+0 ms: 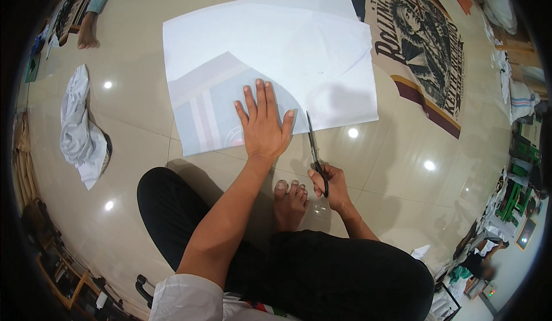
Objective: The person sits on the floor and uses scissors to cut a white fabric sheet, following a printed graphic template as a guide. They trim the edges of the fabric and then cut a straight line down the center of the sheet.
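A large white sheet (264, 27), thin enough for a patterned shape beneath to show through, lies on the floor in front of me; whether it is cloth or paper I cannot tell. That underlying piece (198, 88) looks grey-blue with pale stripes and a curved right edge. My left hand (264, 126) rests flat on the sheet over it, fingers spread. My right hand (333, 186) is closed around the black handles of a pair of scissors (313, 148). Their blades point away from me, with the tips at the sheet's near edge, just right of the curve.
My bare foot (290, 206) is beside my right hand. A crumpled white cloth (83, 128) lies to the left. At the upper right is a beige printed cloth (414, 39) with maroon trim. Another person's foot (87, 33) shows at the upper left; clutter lines the right side.
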Action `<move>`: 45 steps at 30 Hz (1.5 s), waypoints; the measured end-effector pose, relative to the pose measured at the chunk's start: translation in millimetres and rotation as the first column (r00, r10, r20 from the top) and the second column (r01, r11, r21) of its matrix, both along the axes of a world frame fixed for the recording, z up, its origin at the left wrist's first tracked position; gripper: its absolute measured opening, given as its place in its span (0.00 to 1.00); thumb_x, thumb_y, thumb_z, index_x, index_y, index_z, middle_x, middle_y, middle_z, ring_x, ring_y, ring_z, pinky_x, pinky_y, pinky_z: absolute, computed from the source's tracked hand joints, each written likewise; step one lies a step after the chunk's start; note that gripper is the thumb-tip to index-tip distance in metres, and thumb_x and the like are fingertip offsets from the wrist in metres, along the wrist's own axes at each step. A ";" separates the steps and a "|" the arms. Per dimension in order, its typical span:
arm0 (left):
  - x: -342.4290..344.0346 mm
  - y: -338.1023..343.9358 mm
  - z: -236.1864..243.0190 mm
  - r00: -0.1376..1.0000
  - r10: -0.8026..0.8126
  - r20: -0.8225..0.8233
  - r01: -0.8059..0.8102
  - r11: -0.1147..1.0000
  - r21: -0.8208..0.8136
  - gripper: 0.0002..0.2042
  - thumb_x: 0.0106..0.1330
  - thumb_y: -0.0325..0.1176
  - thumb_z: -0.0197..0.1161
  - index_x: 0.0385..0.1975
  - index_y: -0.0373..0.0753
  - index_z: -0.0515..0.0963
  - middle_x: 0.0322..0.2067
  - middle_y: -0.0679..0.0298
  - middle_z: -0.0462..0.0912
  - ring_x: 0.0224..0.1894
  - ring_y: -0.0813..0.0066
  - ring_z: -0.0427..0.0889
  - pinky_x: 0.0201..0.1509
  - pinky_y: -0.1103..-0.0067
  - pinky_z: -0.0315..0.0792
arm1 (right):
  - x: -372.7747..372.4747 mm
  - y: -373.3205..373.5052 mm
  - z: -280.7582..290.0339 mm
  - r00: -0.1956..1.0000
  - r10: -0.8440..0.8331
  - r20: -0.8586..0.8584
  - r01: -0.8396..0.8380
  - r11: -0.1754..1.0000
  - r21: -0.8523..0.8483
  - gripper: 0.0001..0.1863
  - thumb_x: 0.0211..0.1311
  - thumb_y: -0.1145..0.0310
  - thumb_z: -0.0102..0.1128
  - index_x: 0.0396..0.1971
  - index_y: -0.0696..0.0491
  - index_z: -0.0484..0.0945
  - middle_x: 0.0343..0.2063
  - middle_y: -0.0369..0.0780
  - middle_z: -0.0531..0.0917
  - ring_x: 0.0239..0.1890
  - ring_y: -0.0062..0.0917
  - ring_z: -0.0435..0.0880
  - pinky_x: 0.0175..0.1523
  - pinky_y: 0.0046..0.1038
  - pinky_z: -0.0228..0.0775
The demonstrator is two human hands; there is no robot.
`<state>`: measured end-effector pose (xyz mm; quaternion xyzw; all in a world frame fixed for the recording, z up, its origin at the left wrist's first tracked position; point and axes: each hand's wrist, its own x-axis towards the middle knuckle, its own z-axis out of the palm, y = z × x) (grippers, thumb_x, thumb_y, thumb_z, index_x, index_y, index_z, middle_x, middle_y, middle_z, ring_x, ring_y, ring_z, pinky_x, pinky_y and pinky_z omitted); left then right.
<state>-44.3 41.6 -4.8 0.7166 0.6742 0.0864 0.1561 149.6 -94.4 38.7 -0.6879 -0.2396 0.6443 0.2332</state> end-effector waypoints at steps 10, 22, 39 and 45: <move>0.3 0.3 1.0 1.000 -0.004 -0.005 0.004 1.000 0.004 0.41 0.84 0.59 0.41 0.86 0.34 0.48 0.86 0.48 0.46 0.88 0.38 0.38 0.87 0.40 0.32 | 1.3 -2.5 1.9 1.000 -0.012 0.001 0.012 1.000 0.001 0.18 0.72 0.59 0.75 0.28 0.56 0.80 0.15 0.32 0.77 0.15 0.13 0.72 0.22 0.21 0.62; -0.6 0.8 0.4 0.999 -0.002 0.039 0.001 1.000 0.017 0.41 0.84 0.59 0.41 0.85 0.32 0.49 0.86 0.47 0.48 0.87 0.36 0.39 0.86 0.39 0.32 | 12.0 18.3 0.3 0.998 0.050 -0.026 -0.050 0.999 0.013 0.18 0.72 0.57 0.73 0.31 0.56 0.80 0.15 0.33 0.77 0.15 0.15 0.72 0.23 0.22 0.63; -0.1 0.0 1.1 0.999 0.003 0.049 -0.004 1.000 0.012 0.41 0.84 0.58 0.43 0.85 0.32 0.50 0.86 0.46 0.49 0.87 0.35 0.40 0.86 0.38 0.33 | 21.8 24.7 1.4 0.998 0.066 -0.002 -0.066 0.998 0.008 0.16 0.70 0.63 0.77 0.31 0.59 0.82 0.18 0.32 0.78 0.16 0.14 0.73 0.20 0.22 0.61; 0.2 -0.1 0.8 0.999 0.002 0.034 -0.002 1.000 0.005 0.41 0.84 0.59 0.42 0.85 0.32 0.50 0.86 0.47 0.48 0.87 0.35 0.40 0.86 0.38 0.32 | 24.3 36.6 5.1 0.995 0.100 -0.006 -0.100 0.995 0.013 0.18 0.70 0.61 0.77 0.30 0.57 0.80 0.18 0.31 0.76 0.17 0.14 0.73 0.22 0.22 0.62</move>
